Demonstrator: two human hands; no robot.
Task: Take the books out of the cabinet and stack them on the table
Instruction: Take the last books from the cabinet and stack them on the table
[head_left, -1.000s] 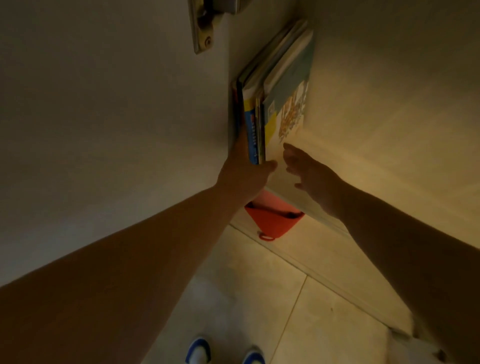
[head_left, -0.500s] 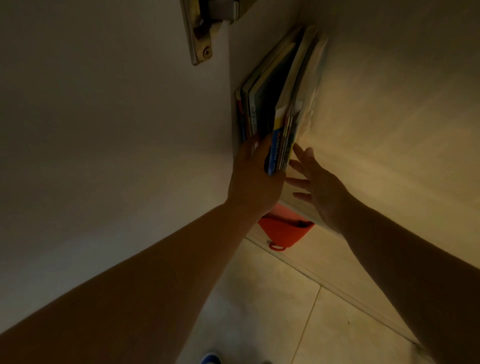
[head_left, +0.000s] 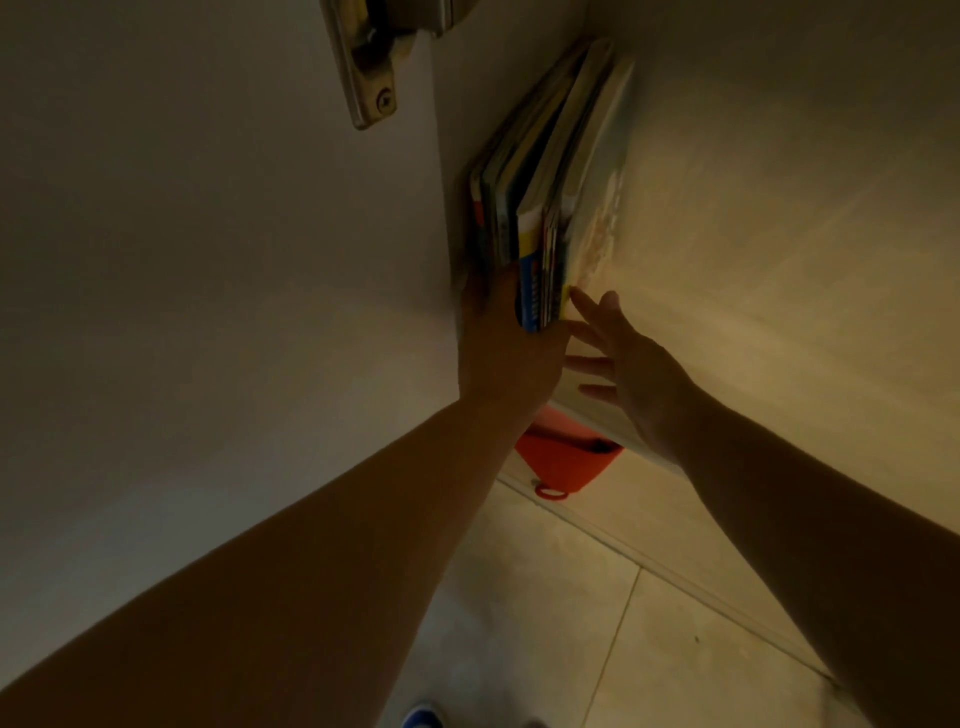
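Head view: upright books (head_left: 545, 208) at 12 o'clock, long axis front-to-back; left hand (head_left: 506, 353) grips their near ends, right hand (head_left: 628, 364) spread just beside.

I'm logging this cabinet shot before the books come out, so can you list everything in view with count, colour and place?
books: one bunch, exact count unclear, mixed covers with blue, yellow, red and pale; standing on edge in the cabinet, top centre.
cabinet door: one, pale; fills the left side.
hinge: one, metal; on the door, top edge of view.
cabinet shelf: one, pale; right of the books.
red container: one; on the floor below the shelf edge, partly hidden.
floor tiles: beige; bottom centre.
shoe: one plainly seen, blue; bottom edge.
left hand: grip on the books' lower end.
right hand: fingers spread, at the books' right side.
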